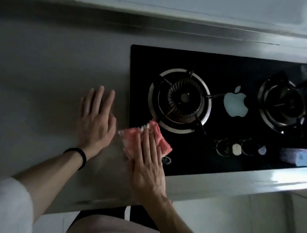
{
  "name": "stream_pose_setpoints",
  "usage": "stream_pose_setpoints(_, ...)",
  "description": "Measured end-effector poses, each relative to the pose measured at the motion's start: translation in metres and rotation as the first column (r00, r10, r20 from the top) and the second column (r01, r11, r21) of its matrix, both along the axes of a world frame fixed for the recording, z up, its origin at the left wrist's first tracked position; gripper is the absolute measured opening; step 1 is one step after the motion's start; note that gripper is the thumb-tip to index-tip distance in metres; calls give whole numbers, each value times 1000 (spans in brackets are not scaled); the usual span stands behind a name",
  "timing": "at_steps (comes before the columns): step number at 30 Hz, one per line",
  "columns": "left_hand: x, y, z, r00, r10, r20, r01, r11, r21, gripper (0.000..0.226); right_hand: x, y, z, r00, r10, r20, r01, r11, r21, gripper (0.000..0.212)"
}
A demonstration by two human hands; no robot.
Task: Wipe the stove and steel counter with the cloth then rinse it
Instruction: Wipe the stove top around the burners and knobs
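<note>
Fingers [147, 145] straight, your right hand [146, 168] presses the crumpled pink-and-white cloth [162, 142], long axis left-to-right, over the black glass stove's [236, 167] left edge; your left hand [94, 119] lies flat on the grey steel counter [42, 90].

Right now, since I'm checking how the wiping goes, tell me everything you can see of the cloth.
The cloth is pink with a whitish edge, soft and crumpled, bunched rather than spread. It lies across the left edge of the stove near the front, partly on the black glass and partly on the steel counter, just in front of the left burner. The right hand presses it with straight fingers, covering its middle.
</note>
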State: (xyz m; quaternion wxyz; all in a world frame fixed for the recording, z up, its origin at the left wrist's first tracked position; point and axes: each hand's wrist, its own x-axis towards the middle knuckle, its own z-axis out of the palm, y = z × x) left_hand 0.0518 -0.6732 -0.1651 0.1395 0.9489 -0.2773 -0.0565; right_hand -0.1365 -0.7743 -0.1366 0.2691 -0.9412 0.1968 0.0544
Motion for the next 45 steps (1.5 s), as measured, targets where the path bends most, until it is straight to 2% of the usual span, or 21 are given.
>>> stream_pose_setpoints(3,4,1,6,998,-16,-56,17,1000,5,68,-39,-9,4,999,-32,-43,31,999,-30,72)
stream_pose_setpoints(5,3,-1,14,991,-13,-130,12,1000,-4,69,-60,-29,8,984,-129,-125,121,990,-74,74)
stream_pose_setpoints(9,-26,-16,35,975,-96,-201,89,995,-41,70,-93,-94,17,857,-376,-351,322,925,-204,73)
stream_pose_setpoints(11,-53,-27,46,959,-161,-233,150,986,-68,71,-94,-112,24,810,-463,-360,442,886,-144,73)
stream_pose_setpoints(13,-81,-39,54,939,-227,-259,210,973,-90,71,-87,-108,24,808,-487,-332,479,871,-111,74)
stream_pose_setpoints(15,-106,-50,61,922,-282,-266,264,959,-101,71,-82,-90,20,857,-416,-305,393,909,-136,72)
stream_pose_setpoints(17,-126,-62,65,907,-317,-277,299,948,-105,70,-86,-72,14,937,-251,-244,224,965,-134,71)
stream_pose_setpoints(20,-144,-79,66,889,-350,-294,334,937,-106,69,-102,-82,9,976,-138,-171,118,985,-124,71)
stream_pose_setpoints(23,-159,-97,62,863,-406,-301,407,911,-64,74,-132,-121,9,936,-228,-268,172,961,-218,70)
stream_pose_setpoints(26,-176,-117,58,853,-428,-299,454,891,21,78,-170,-169,19,906,-317,-282,260,940,-220,71)
stream_pose_setpoints(29,-190,-136,51,858,-414,-303,465,877,120,81,-191,-197,28,925,-235,-299,173,960,-219,71)
stream_pose_setpoints(34,-203,-145,39,880,-374,-293,434,884,175,81,-166,-223,24,968,-172,-182,150,980,-130,69)
stream_pose_setpoints(41,-205,-143,31,892,-370,-258,425,881,206,81,-160,-240,2,982,-168,-90,164,985,-55,62)
stream_pose_setpoints(45,-209,-142,30,896,-352,-271,410,890,199,83,-202,-224,5,993,-74,-97,66,995,-77,68)
